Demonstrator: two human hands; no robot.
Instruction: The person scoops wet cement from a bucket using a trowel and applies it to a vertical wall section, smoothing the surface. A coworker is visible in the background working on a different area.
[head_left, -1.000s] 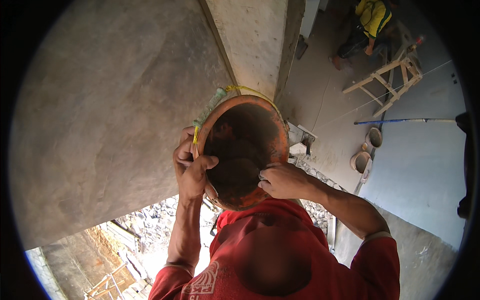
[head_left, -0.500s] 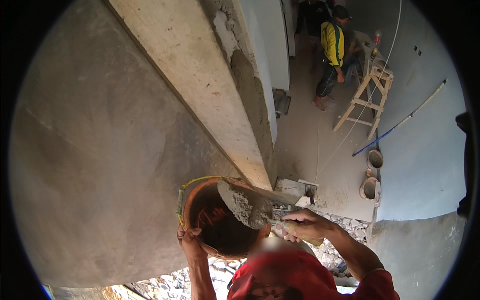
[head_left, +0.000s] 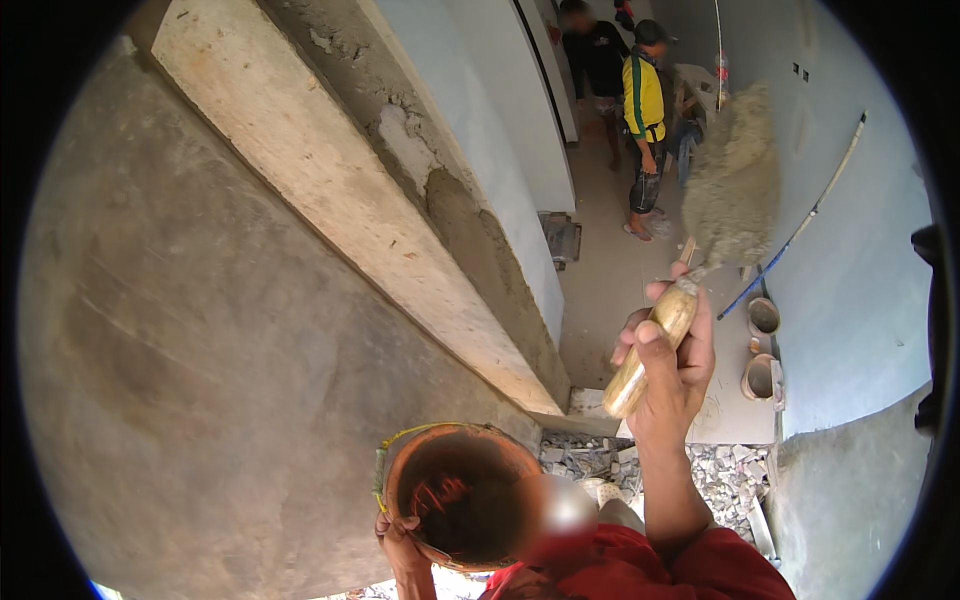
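Observation:
My right hand (head_left: 672, 365) is raised in front of me, its fingers wrapped round the wooden handle of a trowel (head_left: 655, 345). Grey wet mortar (head_left: 738, 170) coats the trowel's blade, which points up and away. Low in the view, my left hand (head_left: 402, 540) grips the rim of an orange bucket (head_left: 520, 447) from its left side. The bucket is tilted so that its dark inside shows, with reddish marks on the inner wall. A yellow cord handle hangs at the bucket's left edge.
A long pale board (head_left: 350, 200) runs along the wall's edge, beside a strip of rough mortar (head_left: 470, 215). Rubble (head_left: 715, 470) lies below. Two people (head_left: 642, 100) stand farther off. Two small buckets (head_left: 763, 316) and a blue-and-white pipe (head_left: 800, 225) are along the right wall.
My right hand has swung the mortar-laden trowel up and away from the bucket's mouth. The bucket, in my left hand, sits lower and slightly right in view.

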